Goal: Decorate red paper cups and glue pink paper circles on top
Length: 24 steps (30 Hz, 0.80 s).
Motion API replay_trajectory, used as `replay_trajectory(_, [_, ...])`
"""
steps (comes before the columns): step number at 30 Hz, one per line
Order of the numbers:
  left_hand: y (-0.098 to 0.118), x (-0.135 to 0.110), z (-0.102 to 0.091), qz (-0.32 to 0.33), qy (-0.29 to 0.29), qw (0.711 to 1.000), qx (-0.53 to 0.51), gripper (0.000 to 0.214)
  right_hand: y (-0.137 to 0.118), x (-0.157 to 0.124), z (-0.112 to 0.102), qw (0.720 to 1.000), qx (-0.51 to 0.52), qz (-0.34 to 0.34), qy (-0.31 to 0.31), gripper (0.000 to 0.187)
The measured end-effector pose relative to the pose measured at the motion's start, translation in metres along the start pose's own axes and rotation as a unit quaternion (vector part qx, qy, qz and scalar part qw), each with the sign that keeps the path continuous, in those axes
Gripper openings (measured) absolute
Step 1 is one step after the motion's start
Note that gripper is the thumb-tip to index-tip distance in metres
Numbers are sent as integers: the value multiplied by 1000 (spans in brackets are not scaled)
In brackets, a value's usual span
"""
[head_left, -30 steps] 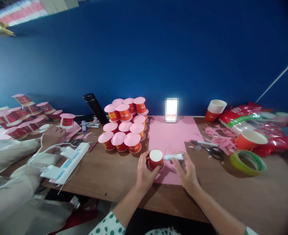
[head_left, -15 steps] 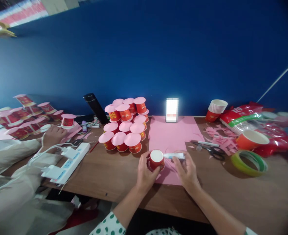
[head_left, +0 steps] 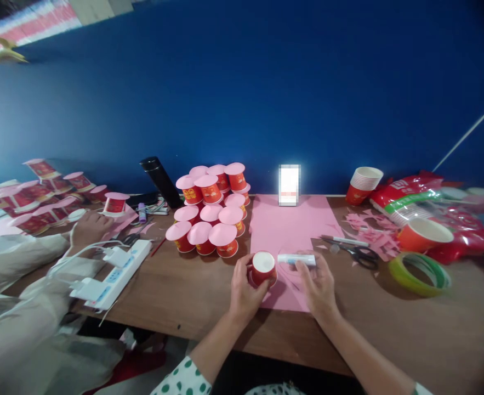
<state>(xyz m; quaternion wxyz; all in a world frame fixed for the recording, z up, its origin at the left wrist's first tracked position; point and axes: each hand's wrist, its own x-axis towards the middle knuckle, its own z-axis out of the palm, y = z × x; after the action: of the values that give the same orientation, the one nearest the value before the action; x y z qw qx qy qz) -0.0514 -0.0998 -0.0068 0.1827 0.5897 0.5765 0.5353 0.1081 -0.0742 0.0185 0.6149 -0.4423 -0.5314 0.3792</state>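
Note:
My left hand (head_left: 245,291) is wrapped round a red paper cup (head_left: 263,277), its white round end facing up. In my right hand (head_left: 318,285) a white glue stick (head_left: 297,259) lies sideways between thumb and fingers, its left end pointing at the cup with a small gap between them. Beneath both hands is pink paper (head_left: 283,225) on the brown table. To the left of my hands stand several stacked red cups topped with pink paper discs (head_left: 222,232).
A co-worker's hand (head_left: 94,227) is at the left, by a power strip (head_left: 116,274). A black flask (head_left: 159,181) leans against the wall. A lit screen (head_left: 289,185) stands at the back. Scissors (head_left: 359,254), green tape (head_left: 400,282), an orange cup (head_left: 420,238) and nested cups (head_left: 362,186) are on the right.
My right hand has drawn the glue stick slightly to the right, off the cup's edge. The left hand keeps the cup in the same place.

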Motion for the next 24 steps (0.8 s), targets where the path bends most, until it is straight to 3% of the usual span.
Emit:
replay_trajectory(4, [-1,0,0,-8,-8,1000,1,54,-2,9,-4,998,35,53,8,25])
replay_trajectory(9, [-3,-1,1,-25,-14,999,-19,55,2,22,-25,993,10,114,9,31])
replay_trajectory(11, [-4,-1,1,-25,-16,999,-16,56,3,28,-37,994,-12,108,-5,35])
replay_trajectory(14, [-4,-1,0,-20,-15,1000,2,55,6,41,-59,989,-128,56,-48,32])
replay_trajectory(17, [-4,-1,0,-15,-16,1000,11,55,15,63,-84,962,-271,-4,-38,30])
replay_trajectory(19, [-6,-1,0,-12,-18,1000,9,54,25,81,-100,923,-382,-47,-14,28])
replay_trajectory(24, [-8,-2,1,-14,-14,1000,16,54,46,117,-129,882,-468,-49,19,23])
